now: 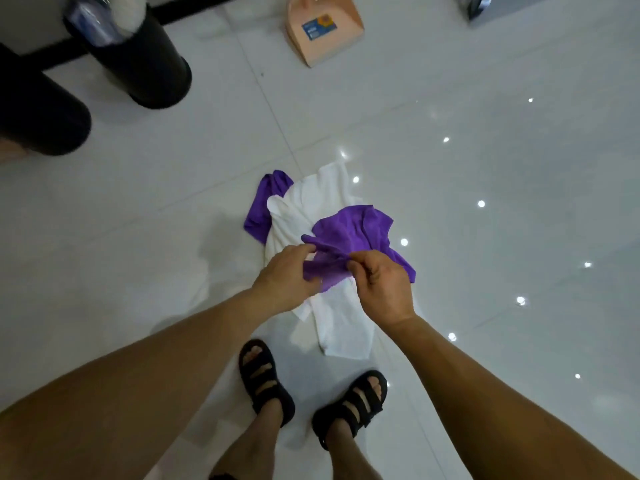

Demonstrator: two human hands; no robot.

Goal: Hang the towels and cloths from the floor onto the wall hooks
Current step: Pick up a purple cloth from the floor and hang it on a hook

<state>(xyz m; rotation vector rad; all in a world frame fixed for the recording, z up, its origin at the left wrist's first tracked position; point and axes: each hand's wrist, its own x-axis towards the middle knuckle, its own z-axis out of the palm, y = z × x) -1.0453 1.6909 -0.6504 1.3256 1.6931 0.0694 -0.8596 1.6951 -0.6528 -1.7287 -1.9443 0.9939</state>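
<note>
pinching purple cloth (349,233) (dustpan (341,46) label (318,29) illegible)

The purple cloth (353,230) in the middle is a plain, deep violet with no print, and the second purple cloth (259,209) to its left is the same shade. The towel (311,202) with them is plain white, unpatterned. The floor (485,81) is glossy white tile with thin grey joints, dotted with small bright white glints of light. The sandals (265,379) are black all over, straps and soles alike. The two bins (145,71) are matt black, and the skirting strip (194,12) behind them is black too. The dustpan (323,46) is pale peach, with a blue label (318,29) that carries a yellow-orange mark.
</note>
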